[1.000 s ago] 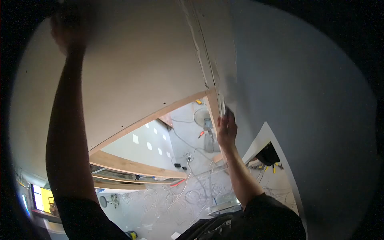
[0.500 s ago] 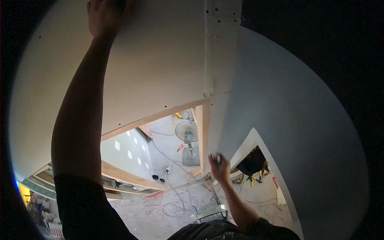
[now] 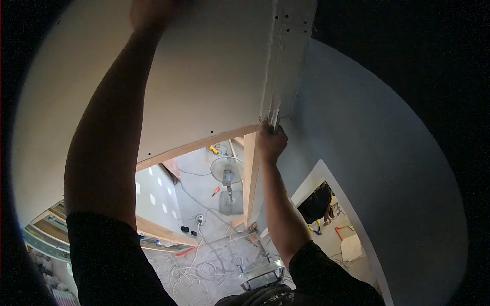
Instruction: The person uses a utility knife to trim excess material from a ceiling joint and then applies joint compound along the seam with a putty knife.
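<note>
the right grip point(image 3: 271, 143), clenched round a slim tool point(image 3: 275, 120) jutting just above it, probably works best aligned with the seam point(image 3: 268, 66) beyond; whether the left grip point(image 3: 153, 14) holds anything, i cannot tell.

Board point(image 3: 214, 76) smooth, matt; beam point(image 3: 249, 173) bare wood.

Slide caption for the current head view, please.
Right hand gripping a slim tool by a panel seam, left hand raised at the picture's top edge.

The upper-left panel point(image 3: 204, 76) was beige; the right panel point(image 3: 393, 168) was blue-grey.
White patches point(image 3: 152, 199) dotted the pale wall point(image 3: 145, 211), lower left.
</note>
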Tool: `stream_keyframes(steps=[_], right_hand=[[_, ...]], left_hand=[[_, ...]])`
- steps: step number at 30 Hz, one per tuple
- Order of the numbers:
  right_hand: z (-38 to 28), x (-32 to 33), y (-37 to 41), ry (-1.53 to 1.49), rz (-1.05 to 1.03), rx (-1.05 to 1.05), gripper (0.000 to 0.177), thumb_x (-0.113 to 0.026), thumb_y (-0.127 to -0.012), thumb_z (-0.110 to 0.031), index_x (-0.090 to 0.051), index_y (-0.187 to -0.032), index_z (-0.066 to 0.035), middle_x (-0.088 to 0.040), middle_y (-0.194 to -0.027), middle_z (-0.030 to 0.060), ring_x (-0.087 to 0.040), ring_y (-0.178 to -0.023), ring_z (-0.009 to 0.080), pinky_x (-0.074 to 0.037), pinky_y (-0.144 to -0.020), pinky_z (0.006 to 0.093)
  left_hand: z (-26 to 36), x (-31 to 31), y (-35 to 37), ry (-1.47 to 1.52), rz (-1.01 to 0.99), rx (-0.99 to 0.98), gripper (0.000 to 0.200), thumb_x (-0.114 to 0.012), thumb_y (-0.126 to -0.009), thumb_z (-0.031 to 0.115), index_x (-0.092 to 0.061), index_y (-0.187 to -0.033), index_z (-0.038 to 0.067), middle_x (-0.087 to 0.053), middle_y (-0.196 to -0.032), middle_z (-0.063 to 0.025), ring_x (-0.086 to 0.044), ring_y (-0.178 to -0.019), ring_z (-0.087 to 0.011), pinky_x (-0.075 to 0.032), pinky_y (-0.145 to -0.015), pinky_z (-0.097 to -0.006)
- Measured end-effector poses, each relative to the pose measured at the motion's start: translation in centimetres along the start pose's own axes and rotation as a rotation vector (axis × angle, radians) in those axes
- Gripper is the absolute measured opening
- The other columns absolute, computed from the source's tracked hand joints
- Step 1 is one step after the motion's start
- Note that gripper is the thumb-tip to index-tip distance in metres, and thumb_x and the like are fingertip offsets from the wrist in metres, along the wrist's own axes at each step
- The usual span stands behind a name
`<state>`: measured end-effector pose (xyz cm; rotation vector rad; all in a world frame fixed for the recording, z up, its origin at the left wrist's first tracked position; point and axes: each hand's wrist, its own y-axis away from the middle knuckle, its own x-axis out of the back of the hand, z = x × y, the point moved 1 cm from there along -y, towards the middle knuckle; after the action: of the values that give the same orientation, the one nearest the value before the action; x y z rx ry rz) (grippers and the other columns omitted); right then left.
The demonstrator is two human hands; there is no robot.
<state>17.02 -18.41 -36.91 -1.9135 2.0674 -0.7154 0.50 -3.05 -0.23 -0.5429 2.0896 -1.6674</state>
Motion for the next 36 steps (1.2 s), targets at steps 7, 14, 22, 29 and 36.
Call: stream_keyframes(steps=[7,14,22,29,36], right_hand=[[1.0,-1.6,-0.9,-0.066,0.050,-0.055,0.037,-0.073,-0.086,-0.030,-0.070,-0.082,0.007,-0.072,-0.077,0.0225,-0.073,-0.075,0.0375,-0.055,-0.070,0.0455],[3.1,-1.4,-2.4,-0.034,-0.080,-0.023,0.028,-0.071,-0.085,-0.022,-0.069,-0.076,0.004,-0.067,-0.063,0.0132,-0.069,-0.060,0.0245,-0.052,-0.056,0.0394],[-0.4,1.9,-3.2,-0.795,-0.408,-0.599,0.016,-0.071,-0.085,-0.007,-0.058,-0.075,-0.006,-0.050,-0.064,0.0008,-0.046,-0.052,0.0134,-0.041,-0.049,0.0328],[-5.5,8.5,-4.0,-1.035,-0.427,-0.712,0.017,-0.072,-0.084,-0.006,-0.055,-0.079,-0.006,-0.044,-0.065,0.0007,-0.045,-0.052,0.0158,-0.042,-0.053,0.0349],[-4.1,18.3,1.8,-0.969,-0.492,-0.620,0.023,-0.071,-0.088,-0.012,-0.050,-0.079,-0.012,-0.040,-0.064,-0.0019,-0.038,-0.048,0.0139,-0.042,-0.057,0.0357]], left_hand=[[0.0,-0.1,-0.1,0.040,0.004,-0.034,0.035,-0.061,-0.089,0.021,-0.057,-0.123,0.012,-0.056,-0.117,-0.0176,-0.054,-0.111,-0.0392,-0.044,-0.097,-0.0496],[-0.4,-0.3,0.2,0.068,0.031,-0.069,0.034,-0.060,-0.090,0.022,-0.057,-0.122,0.011,-0.055,-0.113,-0.0168,-0.054,-0.111,-0.0377,-0.044,-0.097,-0.0489],[0.1,0.1,0.1,0.054,0.010,-0.067,0.036,-0.061,-0.089,0.023,-0.054,-0.123,0.012,-0.055,-0.112,-0.0174,-0.055,-0.107,-0.0383,-0.043,-0.096,-0.0488],[-0.4,-0.3,-0.2,0.073,0.024,-0.071,0.035,-0.062,-0.088,0.023,-0.055,-0.121,0.012,-0.055,-0.111,-0.0176,-0.055,-0.107,-0.0383,-0.043,-0.094,-0.0485],[-0.3,-0.6,-0.2,0.051,0.049,-0.066,0.035,-0.062,-0.089,0.025,-0.055,-0.120,0.009,-0.055,-0.116,-0.0202,-0.055,-0.109,-0.0405,-0.044,-0.095,-0.0507]])
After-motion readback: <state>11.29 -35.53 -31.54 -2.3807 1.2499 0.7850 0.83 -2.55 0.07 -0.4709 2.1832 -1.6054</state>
